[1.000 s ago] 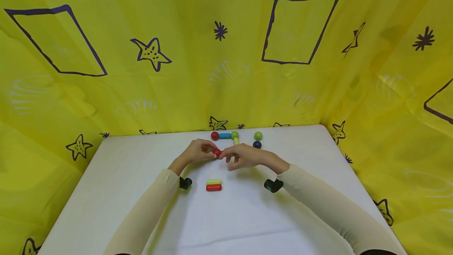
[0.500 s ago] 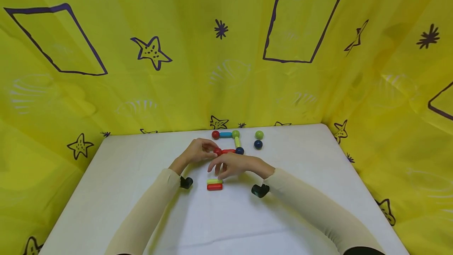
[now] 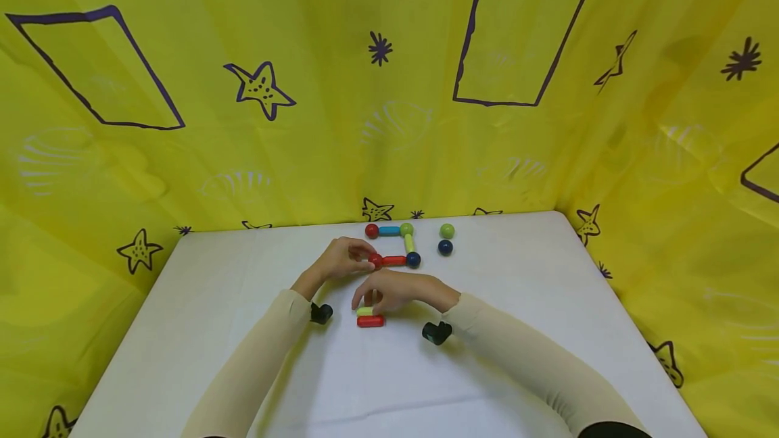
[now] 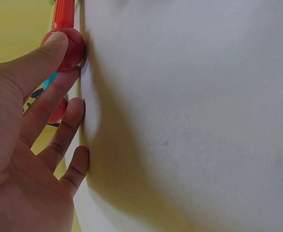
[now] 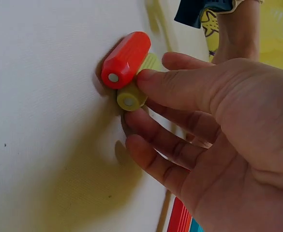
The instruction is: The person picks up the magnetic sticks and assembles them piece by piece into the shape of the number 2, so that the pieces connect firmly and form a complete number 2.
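My left hand (image 3: 341,259) pinches a red ball (image 4: 76,50) between thumb and forefinger, its other fingers loosely spread. That ball ends a chain lying on the table: a red magnetic rod (image 3: 394,261), a dark blue ball (image 3: 413,260), a yellow-green rod (image 3: 409,243), a green ball (image 3: 406,229), a blue rod (image 3: 389,230) and another red ball (image 3: 372,230). Nearer to me, my right hand (image 3: 395,289) has thumb and fingers around a loose yellow-green magnetic rod (image 5: 130,98). Right alongside this rod lies a loose red rod (image 5: 126,59) with a metallic end.
To the right of the chain, a loose green ball (image 3: 447,230) and a loose dark blue ball (image 3: 445,247) sit on the white table (image 3: 517,269). A yellow patterned curtain (image 3: 328,134) closes off the back and sides.
My right hand has left the chain's red rod, come nearer and leftward, and taken hold of the loose yellow-green rod. The left hand stays at the red ball.
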Demonstrator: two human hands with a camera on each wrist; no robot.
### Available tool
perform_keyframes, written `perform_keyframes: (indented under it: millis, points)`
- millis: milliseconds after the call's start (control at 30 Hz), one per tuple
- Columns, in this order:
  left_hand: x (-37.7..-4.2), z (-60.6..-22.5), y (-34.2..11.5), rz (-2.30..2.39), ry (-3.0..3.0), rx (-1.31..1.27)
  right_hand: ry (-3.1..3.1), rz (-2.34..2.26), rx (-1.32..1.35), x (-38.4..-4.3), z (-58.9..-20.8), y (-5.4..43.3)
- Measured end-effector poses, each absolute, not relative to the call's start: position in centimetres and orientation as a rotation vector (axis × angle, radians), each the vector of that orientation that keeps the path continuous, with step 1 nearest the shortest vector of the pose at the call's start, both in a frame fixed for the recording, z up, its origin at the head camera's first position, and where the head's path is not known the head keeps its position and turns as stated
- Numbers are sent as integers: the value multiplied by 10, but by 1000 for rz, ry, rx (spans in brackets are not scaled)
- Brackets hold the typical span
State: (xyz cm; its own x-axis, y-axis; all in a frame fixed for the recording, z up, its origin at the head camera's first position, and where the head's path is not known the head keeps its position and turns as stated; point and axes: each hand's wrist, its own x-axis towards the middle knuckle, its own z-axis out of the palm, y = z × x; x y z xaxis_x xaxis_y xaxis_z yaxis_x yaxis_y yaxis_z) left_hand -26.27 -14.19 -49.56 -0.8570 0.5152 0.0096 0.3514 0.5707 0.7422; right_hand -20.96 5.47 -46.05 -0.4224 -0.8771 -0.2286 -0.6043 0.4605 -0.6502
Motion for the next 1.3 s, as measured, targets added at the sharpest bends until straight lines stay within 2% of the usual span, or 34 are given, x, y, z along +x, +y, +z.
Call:
perform_keyframes:
  millis: [400, 733, 1300]
  points:
    - [-262, -493, -141, 1155, 2594, 707, 2190, -592, -1250, -205, -458, 55]
    - [-262, -496, -142, 1159, 2598, 703, 2238, -666, -1166, -204, -463, 62]
    - [-259, -496, -139, 1161, 2621, 661, 2201, -1064, -890, -206, -469, 118]
